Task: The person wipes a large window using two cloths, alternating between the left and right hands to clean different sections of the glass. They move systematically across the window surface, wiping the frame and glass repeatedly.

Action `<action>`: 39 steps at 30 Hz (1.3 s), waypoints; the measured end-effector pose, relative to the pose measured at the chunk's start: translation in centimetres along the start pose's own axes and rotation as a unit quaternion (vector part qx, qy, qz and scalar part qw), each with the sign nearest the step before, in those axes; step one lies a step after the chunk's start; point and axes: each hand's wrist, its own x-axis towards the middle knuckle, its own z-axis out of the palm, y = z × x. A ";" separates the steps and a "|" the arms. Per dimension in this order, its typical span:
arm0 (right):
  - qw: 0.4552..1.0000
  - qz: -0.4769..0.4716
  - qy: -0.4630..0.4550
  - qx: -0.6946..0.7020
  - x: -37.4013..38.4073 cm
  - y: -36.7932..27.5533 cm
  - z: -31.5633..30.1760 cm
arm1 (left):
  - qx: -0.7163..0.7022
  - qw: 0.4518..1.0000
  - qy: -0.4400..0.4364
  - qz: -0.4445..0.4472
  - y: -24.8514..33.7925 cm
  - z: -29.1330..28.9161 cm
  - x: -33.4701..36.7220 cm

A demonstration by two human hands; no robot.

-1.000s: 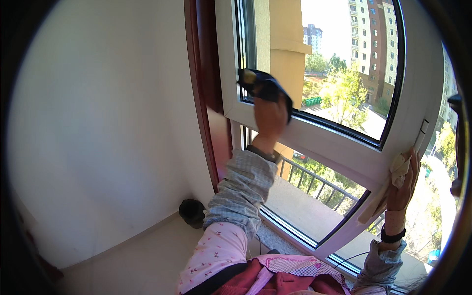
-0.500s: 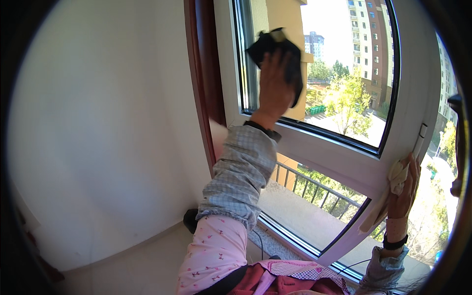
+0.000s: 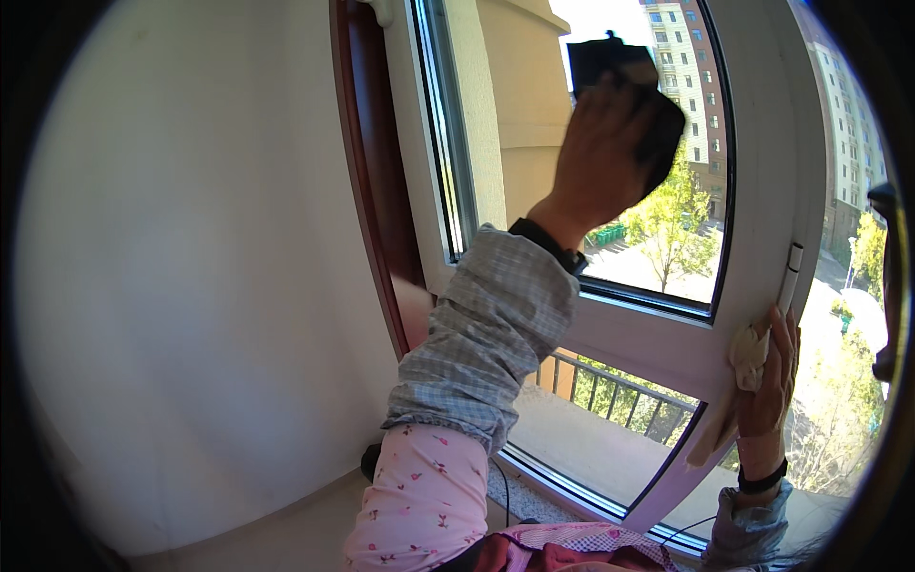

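My left hand (image 3: 605, 157) presses a black cloth (image 3: 664, 133) against the upper window pane (image 3: 519, 172), its fingers spread over the fabric. A corner of the cloth sticks up beyond the fingertips. Lower down at the right, my right hand (image 3: 774, 377) rests along the edge of the white window sash (image 3: 758, 143), just below a white handle (image 3: 790, 272). A crumpled beige cloth (image 3: 749, 357) is held between that hand and the frame, and part of it hangs below the palm.
A plain white wall (image 3: 191, 267) fills the left side, with a dark red-brown trim (image 3: 376, 153) beside the window. Below is a smaller pane (image 3: 572, 448), with a metal railing (image 3: 620, 391) outside. A thin black cable (image 3: 506, 486) hangs near the sill.
My left hand has slid the black cloth to the right across the pane. My right hand stays at the sash edge with the beige cloth. The whole view has shifted slightly.
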 end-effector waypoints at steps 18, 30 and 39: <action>0.986 0.027 -0.019 0.166 0.5 0.3 -1.7 | -0.329 0.783 0.129 -0.512 -3.7 -10.1 -7.1; 0.815 0.167 0.102 0.545 -2.5 -0.3 -14.2 | -0.023 0.989 -0.038 -0.142 14.4 -38.4 3.3; 0.772 0.223 0.051 0.593 -5.2 -1.8 -17.6 | 0.119 0.939 -0.313 -0.075 21.9 -40.2 7.7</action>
